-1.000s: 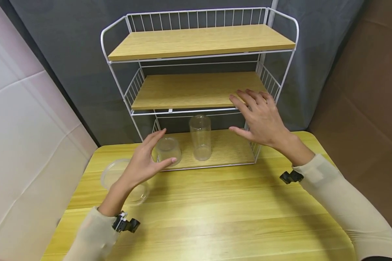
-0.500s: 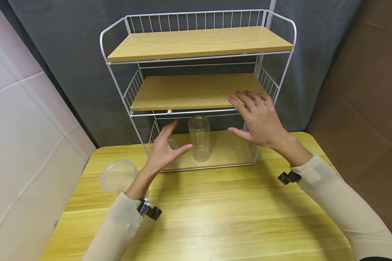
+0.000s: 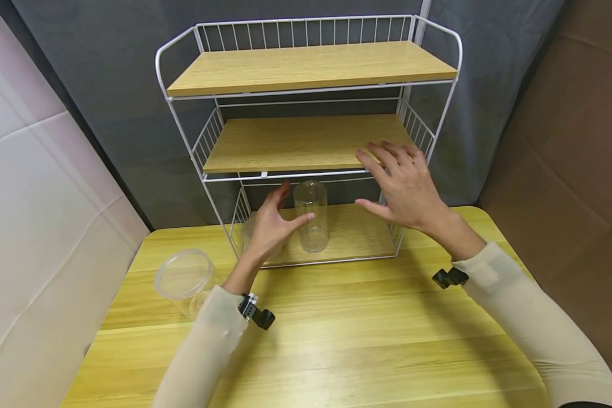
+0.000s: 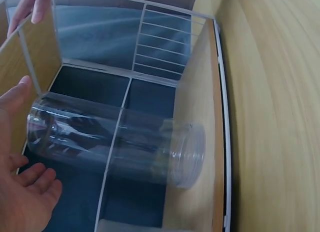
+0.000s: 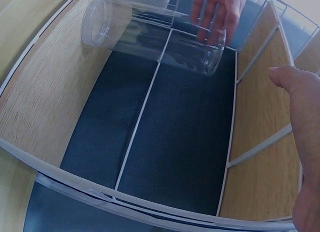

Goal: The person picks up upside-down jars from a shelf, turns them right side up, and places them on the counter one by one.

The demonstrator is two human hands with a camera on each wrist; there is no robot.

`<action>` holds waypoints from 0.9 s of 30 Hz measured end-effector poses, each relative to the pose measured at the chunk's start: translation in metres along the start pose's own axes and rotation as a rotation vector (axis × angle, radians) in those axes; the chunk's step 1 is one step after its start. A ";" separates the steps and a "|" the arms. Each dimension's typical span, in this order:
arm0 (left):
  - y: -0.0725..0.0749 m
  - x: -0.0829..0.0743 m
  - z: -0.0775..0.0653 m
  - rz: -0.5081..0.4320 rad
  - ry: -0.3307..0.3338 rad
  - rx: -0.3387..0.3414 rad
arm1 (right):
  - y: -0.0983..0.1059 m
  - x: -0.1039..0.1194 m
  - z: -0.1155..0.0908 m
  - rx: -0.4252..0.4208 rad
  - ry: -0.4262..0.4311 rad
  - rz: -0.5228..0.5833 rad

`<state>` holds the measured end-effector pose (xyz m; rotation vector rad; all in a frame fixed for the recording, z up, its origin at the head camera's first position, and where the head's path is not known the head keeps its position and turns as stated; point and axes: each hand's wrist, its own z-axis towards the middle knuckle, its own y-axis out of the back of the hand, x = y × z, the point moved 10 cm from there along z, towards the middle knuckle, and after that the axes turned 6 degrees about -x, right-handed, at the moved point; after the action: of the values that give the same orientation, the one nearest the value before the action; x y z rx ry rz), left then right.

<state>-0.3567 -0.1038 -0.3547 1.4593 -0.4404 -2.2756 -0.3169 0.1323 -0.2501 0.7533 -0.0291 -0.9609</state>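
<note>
Standing upright on the bottom shelf point(image 3: 359, 235), the tall clear container point(image 3: 314, 237) could be toppled if clipped by the left hand point(image 3: 270, 228), spread empty just left of it, the right hand point(image 3: 409, 186) likewise being held unclenched.

1. No text, label, brand, number or sign can be read in the head view or in either wrist view.
</note>
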 end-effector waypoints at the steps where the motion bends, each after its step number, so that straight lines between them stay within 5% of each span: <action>1: -0.001 0.001 0.001 -0.009 0.004 -0.002 | 0.000 0.000 0.000 0.000 0.000 0.000; 11: -0.016 0.006 0.008 -0.130 0.045 -0.030 | -0.001 0.000 -0.001 0.004 -0.002 0.000; 27: -0.025 0.012 0.013 -0.095 0.076 -0.079 | -0.001 -0.001 -0.002 0.003 0.001 0.010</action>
<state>-0.3772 -0.0872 -0.3703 1.5510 -0.2608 -2.2736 -0.3178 0.1333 -0.2519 0.7559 -0.0333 -0.9514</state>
